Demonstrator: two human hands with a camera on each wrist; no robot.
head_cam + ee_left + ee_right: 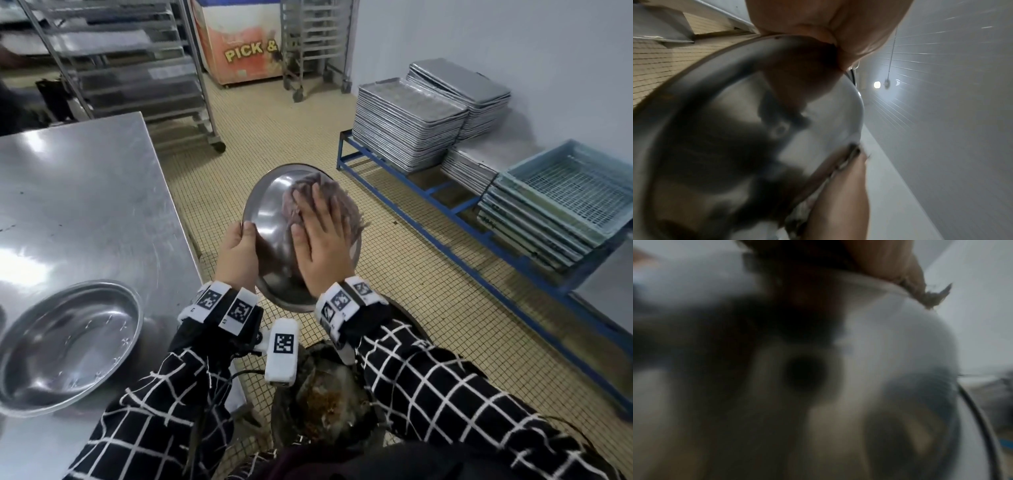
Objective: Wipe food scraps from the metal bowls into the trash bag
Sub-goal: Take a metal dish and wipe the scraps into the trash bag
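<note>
We have the metal bowl (274, 219) tilted up on edge above the trash bag (325, 404), its open face turned towards us. Our left hand (236, 253) is the only support: its grip is clamped on the bowl's left rim, thumb over the lip. Our right hand (322, 246) lies flat with fingers straight, pressing a frayed grey cloth (329, 195) against the inside wall.

The main risk, as we judge it, is the bowl twisting. A one-sided rim hold on smooth steel gives little resistance if the right hand pushes hard off-centre, so the bowl could pivot or slip and clatter onto the tiled floor (411, 291).

The second risk is aim. The bowl's lower edge sits near the far rim of the bag opening rather than squarely over it, so scraps swept downward may fall past the bag onto the floor or onto our sleeve.

The cloth's loose strands hang past the bowl's right edge and could fling bits sideways. The right wrist view is too blurred to show whether scraps remain under the cloth, so we cannot tell how clean the wall is.

A second bowl (68, 346) rests on the bench (85, 205), well apart from the work.
</note>
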